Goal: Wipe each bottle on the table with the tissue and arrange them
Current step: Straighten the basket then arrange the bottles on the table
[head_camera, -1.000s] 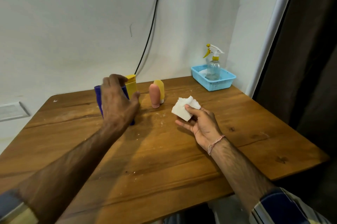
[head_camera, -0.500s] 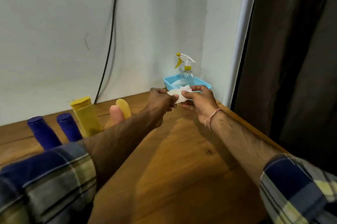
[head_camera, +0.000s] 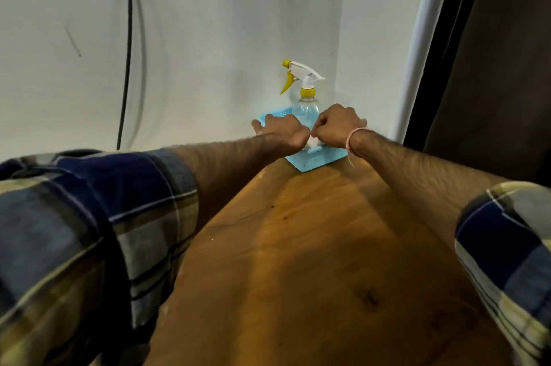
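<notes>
Both of my hands reach over the blue basket (head_camera: 316, 158) at the table's far right corner. A small patch of white tissue (head_camera: 313, 142) shows between them. My left hand (head_camera: 281, 133) and my right hand (head_camera: 338, 125) are both curled, pinching the tissue over the basket's front part. A clear spray bottle (head_camera: 304, 97) with a white and yellow trigger head stands in the basket just behind my hands. The other bottles are out of view, hidden behind my left sleeve.
The wooden table (head_camera: 298, 261) stretches toward me. A black cable (head_camera: 128, 37) hangs down the white wall on the left. A dark curtain (head_camera: 492, 52) and a white frame stand close on the right of the basket.
My view swung right, away from the purple, yellow and pink bottles. Both hands carried the tissue forward and lowered it over the blue basket.
</notes>
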Demonstrator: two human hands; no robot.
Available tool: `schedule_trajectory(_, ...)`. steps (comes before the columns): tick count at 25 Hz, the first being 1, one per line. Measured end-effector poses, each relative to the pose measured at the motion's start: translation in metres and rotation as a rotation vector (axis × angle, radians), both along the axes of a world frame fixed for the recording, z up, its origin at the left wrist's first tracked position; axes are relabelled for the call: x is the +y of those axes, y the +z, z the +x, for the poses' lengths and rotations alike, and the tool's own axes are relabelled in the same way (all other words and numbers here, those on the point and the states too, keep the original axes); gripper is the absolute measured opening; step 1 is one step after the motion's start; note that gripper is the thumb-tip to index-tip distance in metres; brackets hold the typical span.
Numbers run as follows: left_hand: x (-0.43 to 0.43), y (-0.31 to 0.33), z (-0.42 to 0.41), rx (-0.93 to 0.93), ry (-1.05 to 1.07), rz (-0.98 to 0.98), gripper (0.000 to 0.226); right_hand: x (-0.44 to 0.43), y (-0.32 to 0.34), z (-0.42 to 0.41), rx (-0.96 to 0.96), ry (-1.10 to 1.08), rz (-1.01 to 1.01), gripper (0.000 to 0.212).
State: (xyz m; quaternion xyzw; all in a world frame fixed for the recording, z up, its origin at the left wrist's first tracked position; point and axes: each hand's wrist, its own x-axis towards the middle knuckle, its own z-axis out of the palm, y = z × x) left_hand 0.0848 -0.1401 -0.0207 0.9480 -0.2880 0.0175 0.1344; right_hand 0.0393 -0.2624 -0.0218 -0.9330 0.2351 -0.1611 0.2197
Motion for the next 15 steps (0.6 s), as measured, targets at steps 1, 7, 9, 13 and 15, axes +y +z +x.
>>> schedule_trajectory(1, -0.003, -0.004, 0.002, -0.010, -0.002, 0.056, 0.038, -0.002, -0.004, 0.003, 0.067, 0.006, -0.052, 0.019)
schedule_trajectory(7, 0.005, -0.018, -0.008, -0.079, -0.020, 0.112, 0.047, 0.004, -0.011, 0.001, 0.250, 0.068, -0.242, 0.025)
schedule_trajectory(9, 0.015, -0.016, -0.023, -0.070, -0.020, -0.052, 0.044, 0.012, -0.006, -0.007, 0.191, 0.062, -0.286, 0.028)
schedule_trajectory(13, 0.048, -0.012, -0.071, 0.010, 0.096, -0.528, 0.045, 0.057, 0.002, -0.033, -0.215, 0.106, -0.215, 0.024)
schedule_trajectory(15, 0.074, -0.011, -0.094, 0.081, 0.178, -0.760, 0.047, 0.089, 0.001, -0.050, -0.344, 0.160, -0.002, 0.024)
